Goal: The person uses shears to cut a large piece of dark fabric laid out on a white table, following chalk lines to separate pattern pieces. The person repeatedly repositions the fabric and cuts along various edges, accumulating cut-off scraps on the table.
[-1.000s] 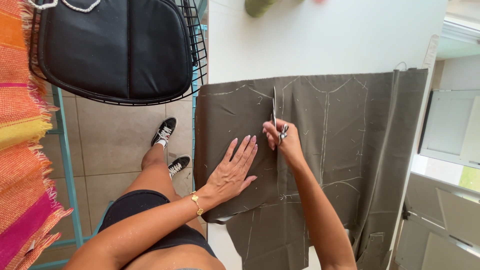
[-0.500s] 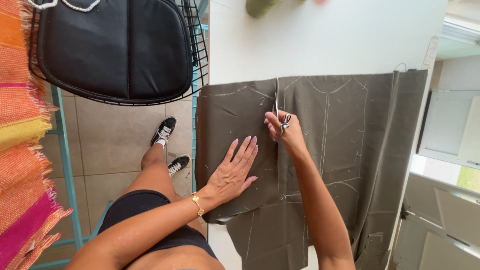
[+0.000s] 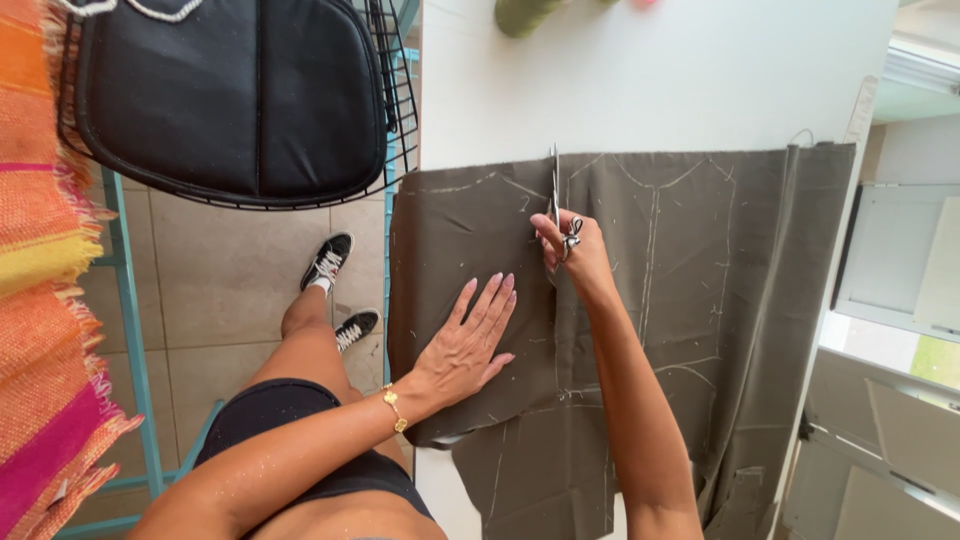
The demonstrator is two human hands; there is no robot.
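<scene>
Olive-brown fabric, chalk-marked: slit runs nearly to far edge, short stretch uncut; right hand closed round scissors, left hand flat, fingers spread, holding nothing

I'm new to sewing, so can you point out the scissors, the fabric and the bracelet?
scissors [image 3: 555,185]: head view, on the blades.
fabric [image 3: 700,260]: head view, on its chalk-marked middle.
bracelet [image 3: 394,408]: head view, on the gold chain at the left wrist.

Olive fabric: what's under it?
The olive fabric lies on a white table, which is bare beyond its far edge. The left hand presses it flat; the right hand works scissors. The tabletop beneath is covered.
</scene>
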